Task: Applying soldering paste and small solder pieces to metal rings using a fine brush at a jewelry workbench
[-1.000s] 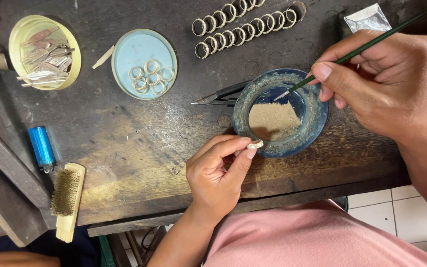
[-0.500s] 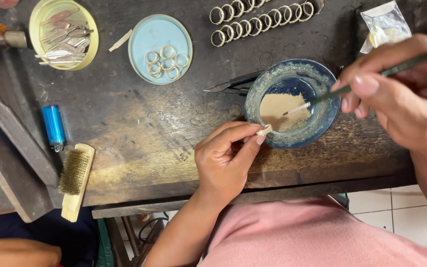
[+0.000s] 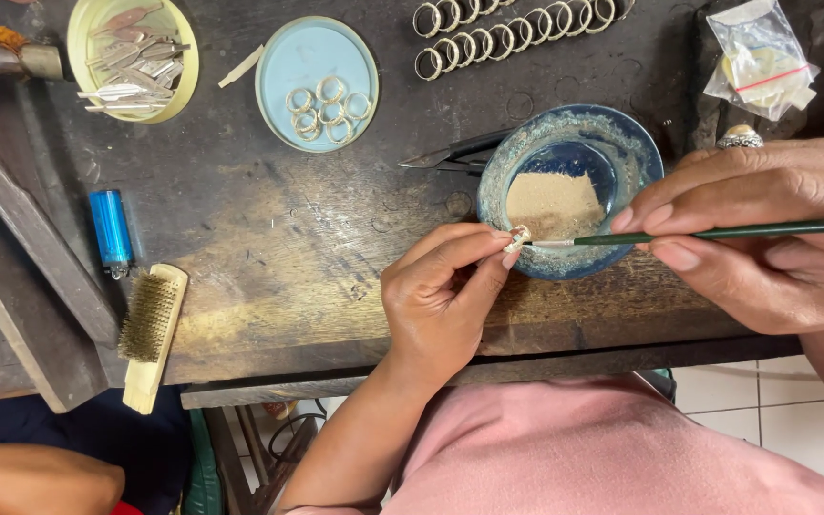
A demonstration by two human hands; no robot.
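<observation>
My left hand [image 3: 445, 296] pinches a small pale ring [image 3: 519, 236] between thumb and fingertips, right at the near rim of a blue bowl [image 3: 633, 153] that holds beige powder [image 3: 553, 203]. My right hand [image 3: 765, 238] grips a thin green brush [image 3: 717, 232] like a pen. The brush tip touches the ring. Both hands hover over the front of a worn dark wooden bench [image 3: 269, 238].
A light blue lid [image 3: 288, 57] holds several rings. Two rows of rings [image 3: 512, 24] lie at the back, dark tweezers [image 3: 450, 154] beside the bowl. At left are a yellow dish of metal bits [image 3: 131, 62], a blue lighter [image 3: 110, 229], a wire brush [image 3: 150, 329]. A plastic bag [image 3: 760, 57] lies far right.
The brush has left the powder in the bowl and its tip now meets the ring. My left hand has lifted the ring toward the bowl's rim. The camera has shifted closer.
</observation>
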